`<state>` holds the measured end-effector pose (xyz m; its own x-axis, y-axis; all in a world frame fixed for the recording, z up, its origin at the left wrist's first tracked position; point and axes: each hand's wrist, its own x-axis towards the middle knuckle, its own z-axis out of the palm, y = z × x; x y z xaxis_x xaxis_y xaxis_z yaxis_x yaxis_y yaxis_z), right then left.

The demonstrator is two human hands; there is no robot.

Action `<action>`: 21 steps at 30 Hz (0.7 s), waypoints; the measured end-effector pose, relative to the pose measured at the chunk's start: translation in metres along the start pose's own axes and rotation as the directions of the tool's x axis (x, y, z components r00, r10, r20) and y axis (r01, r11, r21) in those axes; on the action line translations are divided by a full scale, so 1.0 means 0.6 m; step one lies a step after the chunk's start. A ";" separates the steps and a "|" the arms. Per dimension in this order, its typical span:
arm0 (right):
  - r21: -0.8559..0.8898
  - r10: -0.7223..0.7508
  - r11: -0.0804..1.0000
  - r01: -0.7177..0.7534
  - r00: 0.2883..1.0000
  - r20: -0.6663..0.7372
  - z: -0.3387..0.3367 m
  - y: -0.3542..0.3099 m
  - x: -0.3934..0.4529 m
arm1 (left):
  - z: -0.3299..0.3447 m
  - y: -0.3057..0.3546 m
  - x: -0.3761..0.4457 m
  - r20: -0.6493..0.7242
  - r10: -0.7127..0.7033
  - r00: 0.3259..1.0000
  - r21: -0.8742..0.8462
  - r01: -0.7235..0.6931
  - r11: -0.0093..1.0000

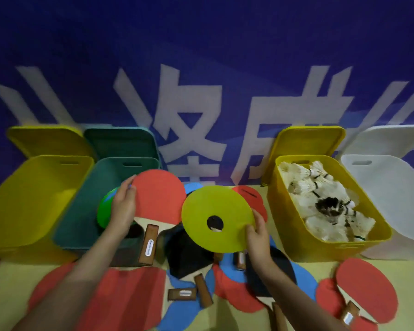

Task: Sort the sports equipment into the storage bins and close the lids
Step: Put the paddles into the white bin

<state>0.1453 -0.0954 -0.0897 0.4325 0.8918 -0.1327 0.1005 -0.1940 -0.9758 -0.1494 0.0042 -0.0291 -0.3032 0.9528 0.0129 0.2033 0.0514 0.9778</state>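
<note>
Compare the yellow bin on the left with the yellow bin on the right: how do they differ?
The left yellow bin shows nothing inside, while the right yellow bin is filled with white shuttlecocks. The left one stands beside a green bin; the right one stands beside a white bin. Both have their lids off, propped behind them against the blue wall.

A pale yellow table (225, 316) carries four open bins (330, 244), scattered paddles (366, 286) and flat discs (304, 278).
</note>
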 end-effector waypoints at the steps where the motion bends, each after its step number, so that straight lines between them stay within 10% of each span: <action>1: -0.015 -0.024 1.000 0.024 0.999 0.023 0.043 -0.021 0.008 | -0.038 0.002 0.008 -0.030 0.024 0.999 0.020 -0.023 1.000; 11: -0.279 -0.135 0.942 0.188 0.971 0.198 0.423 -0.146 0.048 | -0.317 -0.066 0.061 -0.189 0.008 0.982 0.055 0.002 0.998; 21: -0.520 -0.067 0.838 0.167 0.976 0.205 0.558 -0.133 0.044 | -0.392 -0.109 0.109 -0.202 -0.072 0.977 -0.048 0.064 0.997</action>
<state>-0.1514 0.0802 -0.0734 0.2316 0.9677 -0.0996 0.6226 -0.2261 -0.7492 -0.4015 -0.0071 -0.0428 -0.4991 0.8664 -0.0157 0.1389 0.0978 0.9855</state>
